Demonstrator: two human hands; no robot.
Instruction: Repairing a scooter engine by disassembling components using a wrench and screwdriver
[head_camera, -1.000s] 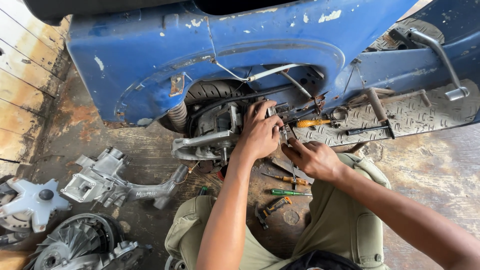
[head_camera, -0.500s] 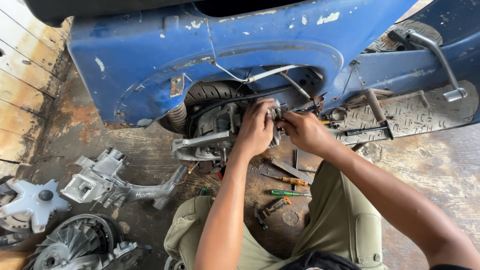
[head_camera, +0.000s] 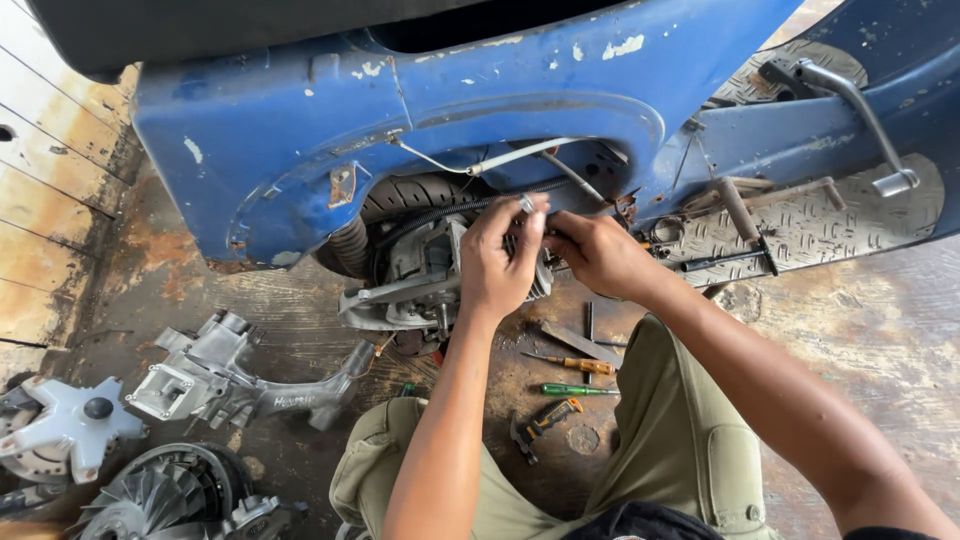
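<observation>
Left hand: the left hand (head_camera: 500, 262) is raised to the engine (head_camera: 420, 280) under the blue scooter body (head_camera: 450, 110); its fingers are curled around a small grey metal part (head_camera: 527, 204) held at the fingertips, just under the rim of the wheel arch.
Right hand: the right hand (head_camera: 600, 252) meets the left from the other side, fingers closed and pinching at the same spot; what exactly it pinches is hidden by the fingers.
Engine: it sits in the open side of the scooter, beside the rear tyre (head_camera: 400, 195) and a black ribbed hose (head_camera: 350, 245), with a thin cable (head_camera: 500, 160) running above it.
Footboard: a patterned metal footboard (head_camera: 830, 225) lies to the right of the hands, with a grey kick lever (head_camera: 850, 100) above it.
Floor near the knees: a yellow-handled screwdriver (head_camera: 570, 363), a green-handled screwdriver (head_camera: 580, 390) and a yellow-and-black tool (head_camera: 545, 420) lie on the stained floor (head_camera: 250, 310) between the person's knees, just below the hands.
Floor at left: a grey engine cover (head_camera: 230, 375) lies well apart from the hands; nearer the lower left corner are a white star-shaped part (head_camera: 65, 425) and a finned fan wheel (head_camera: 150, 495).
Clothing: the person wears olive trousers (head_camera: 680, 450).
</observation>
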